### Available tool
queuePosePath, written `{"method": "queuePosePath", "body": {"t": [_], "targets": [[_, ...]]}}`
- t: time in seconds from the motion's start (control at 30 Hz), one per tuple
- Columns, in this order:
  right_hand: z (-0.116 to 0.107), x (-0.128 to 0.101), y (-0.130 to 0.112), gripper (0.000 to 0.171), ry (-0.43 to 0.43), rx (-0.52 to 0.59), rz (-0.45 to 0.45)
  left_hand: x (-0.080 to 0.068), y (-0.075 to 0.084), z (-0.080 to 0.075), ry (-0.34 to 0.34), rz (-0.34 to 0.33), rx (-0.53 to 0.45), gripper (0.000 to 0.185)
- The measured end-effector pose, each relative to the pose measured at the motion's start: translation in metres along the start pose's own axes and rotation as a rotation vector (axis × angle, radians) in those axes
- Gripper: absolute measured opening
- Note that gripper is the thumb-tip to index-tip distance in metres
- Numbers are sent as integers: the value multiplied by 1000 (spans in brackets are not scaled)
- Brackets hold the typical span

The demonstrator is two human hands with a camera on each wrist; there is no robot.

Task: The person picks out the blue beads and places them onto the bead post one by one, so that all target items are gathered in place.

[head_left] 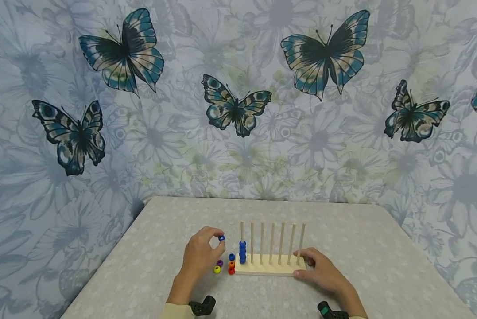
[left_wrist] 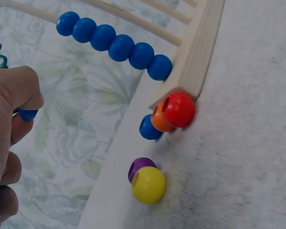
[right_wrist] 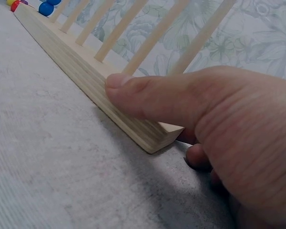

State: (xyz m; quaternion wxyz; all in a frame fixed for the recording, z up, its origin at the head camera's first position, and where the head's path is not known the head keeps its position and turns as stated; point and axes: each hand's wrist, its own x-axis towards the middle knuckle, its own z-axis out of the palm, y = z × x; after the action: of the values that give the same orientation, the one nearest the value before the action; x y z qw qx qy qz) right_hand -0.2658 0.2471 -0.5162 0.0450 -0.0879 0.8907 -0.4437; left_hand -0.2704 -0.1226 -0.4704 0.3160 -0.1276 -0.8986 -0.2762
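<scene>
A wooden base [head_left: 267,266] with several upright pegs [head_left: 272,243] stands on the table. Its leftmost peg carries a stack of blue beads [head_left: 242,252] [left_wrist: 115,44]. My left hand [head_left: 201,257] pinches one blue bead [head_left: 221,238] [left_wrist: 26,114] in the air, left of that peg. Loose beads lie by the base's left end: blue [left_wrist: 149,128], orange [left_wrist: 159,119], red [left_wrist: 178,109], purple [left_wrist: 140,166] and yellow [left_wrist: 148,184]. My right hand [head_left: 322,270] grips the base's right end [right_wrist: 133,125], thumb [right_wrist: 148,93] on its front face.
The table has a pale patterned cloth [head_left: 154,248]; its left edge [head_left: 102,261] and far edge [head_left: 262,199] meet a butterfly-print backdrop [head_left: 234,106]. Wrist camera mounts [head_left: 202,305] sit at the bottom of the head view.
</scene>
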Motion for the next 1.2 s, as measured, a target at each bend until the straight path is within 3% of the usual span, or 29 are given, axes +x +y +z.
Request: {"method": "queuePosePath", "body": {"t": [0.4,0.8,1.2], "targets": [[-2,7,1,55,10,-21,5,35,9,-14,125,112,-69,20],[0,4,3,54,2,-7,14,47,31,-15,189,142,-160,19],[0,1,0,54,-2,-3,7,49,49,-30,192,167,-222,20]]}}
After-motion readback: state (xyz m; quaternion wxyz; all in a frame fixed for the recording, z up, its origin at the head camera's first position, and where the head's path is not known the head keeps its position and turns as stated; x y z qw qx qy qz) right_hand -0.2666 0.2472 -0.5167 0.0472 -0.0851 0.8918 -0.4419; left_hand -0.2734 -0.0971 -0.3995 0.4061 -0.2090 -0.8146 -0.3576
